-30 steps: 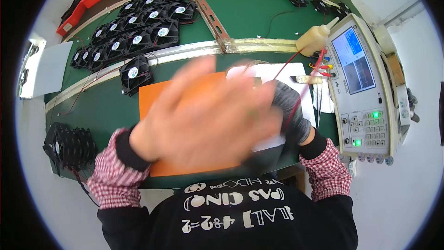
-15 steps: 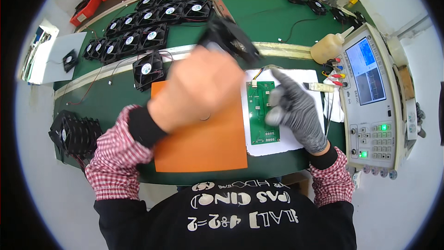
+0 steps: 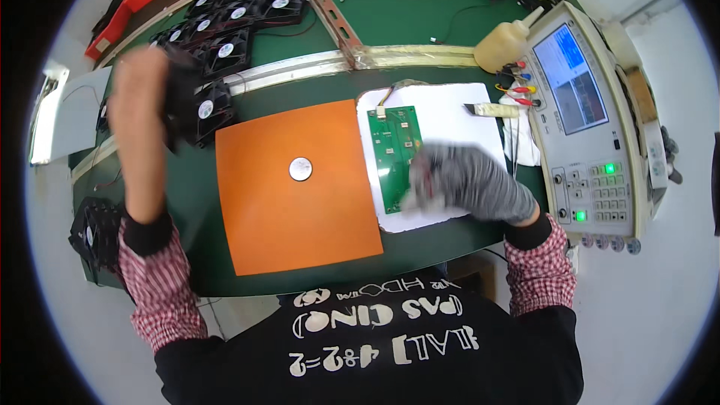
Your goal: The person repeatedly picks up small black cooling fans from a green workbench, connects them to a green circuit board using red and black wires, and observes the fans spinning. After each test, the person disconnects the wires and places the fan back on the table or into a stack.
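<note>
My bare left hand [image 3: 139, 94] is at the far left, smeared by motion, with a black cooling fan [image 3: 180, 97] in its grip. Right beside that fan stands another black fan [image 3: 214, 110] on the green table. My right hand [image 3: 465, 184], in a grey glove, is over the lower right part of a green circuit board [image 3: 386, 150]. Its fingers are blurred and bent together; a small reddish bit shows at them, too smeared to name. The board lies on a white sheet [image 3: 457, 105], with a wired plug at its upper end.
An orange mat [image 3: 300, 217] with a round silver disc [image 3: 300, 169] lies in the middle. Several fans [image 3: 225, 51] stand in rows at the back left, and a stack [image 3: 97, 232] at the near left. A test instrument [image 3: 592, 127] and a squeeze bottle [image 3: 501, 45] stand right.
My left hand has swung from over the mat to the far left with the fan, uncovering the silver disc. My right hand has come lower over the board. The view has shifted.
</note>
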`<act>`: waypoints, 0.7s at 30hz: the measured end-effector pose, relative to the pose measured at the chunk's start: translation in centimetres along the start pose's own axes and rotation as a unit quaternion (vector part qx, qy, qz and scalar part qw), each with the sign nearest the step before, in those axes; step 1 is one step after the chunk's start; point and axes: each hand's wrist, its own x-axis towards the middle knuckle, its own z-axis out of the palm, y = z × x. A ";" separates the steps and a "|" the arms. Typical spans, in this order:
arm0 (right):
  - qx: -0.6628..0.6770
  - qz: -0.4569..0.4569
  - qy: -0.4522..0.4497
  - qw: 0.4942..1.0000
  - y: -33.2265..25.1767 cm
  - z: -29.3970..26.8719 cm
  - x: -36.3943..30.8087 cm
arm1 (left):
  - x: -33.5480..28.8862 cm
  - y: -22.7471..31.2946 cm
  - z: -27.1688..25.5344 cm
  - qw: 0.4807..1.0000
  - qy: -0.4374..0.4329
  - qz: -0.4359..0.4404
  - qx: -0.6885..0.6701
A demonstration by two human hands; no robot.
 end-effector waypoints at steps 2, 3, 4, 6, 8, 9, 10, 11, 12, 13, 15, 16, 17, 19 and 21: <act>-0.045 -0.028 0.116 0.992 0.6 -0.5 1.2 | -1.6 3.8 0.2 0.983 -0.088 -0.022 -0.161; -0.094 -0.048 0.150 0.983 1.3 -0.9 1.9 | -2.7 5.9 0.6 0.959 -0.145 -0.037 -0.240; -0.142 -0.069 0.180 0.971 2.4 -1.3 2.5 | -3.8 7.8 1.0 0.936 -0.194 -0.055 -0.289; -0.201 -0.088 0.194 0.956 3.9 -1.4 3.1 | -5.0 9.5 2.0 0.895 -0.237 -0.109 -0.363; -0.231 -0.105 0.198 0.947 4.4 -1.2 3.3 | -4.9 9.3 2.1 0.904 -0.236 -0.070 -0.351; -0.235 -0.110 0.199 0.945 4.4 -1.1 3.1 | -4.4 9.1 1.9 0.904 -0.228 -0.048 -0.358; -0.239 -0.117 0.201 0.943 4.5 -1.0 3.1 | -4.0 9.0 1.7 0.904 -0.221 -0.026 -0.365; -0.238 -0.114 0.207 0.942 4.7 -0.9 3.1 | -4.0 8.6 1.6 0.897 -0.262 -0.008 -0.357; -0.271 -0.134 0.201 0.932 4.7 -0.8 3.2 | -4.2 8.6 1.6 0.900 -0.271 0.002 -0.342; -0.306 -0.152 0.196 0.919 4.5 -0.9 3.1 | -4.3 8.8 1.8 0.902 -0.278 0.013 -0.329; -0.358 -0.188 0.183 0.896 4.6 -1.1 3.3 | -4.5 9.1 2.0 0.906 -0.286 0.025 -0.310; -0.378 -0.205 0.176 0.885 4.9 -1.4 3.3 | -4.5 9.3 2.1 0.907 -0.287 0.026 -0.306; -0.397 -0.222 0.170 0.874 5.1 -1.5 3.3 | -4.5 9.4 2.2 0.909 -0.287 0.027 -0.302; -0.423 -0.231 0.177 0.858 5.0 -1.4 3.3 | -4.4 9.5 2.3 0.914 -0.279 0.041 -0.291; -0.455 -0.250 0.183 0.835 4.7 -1.1 3.4 | -4.4 9.5 2.1 0.919 -0.278 0.051 -0.276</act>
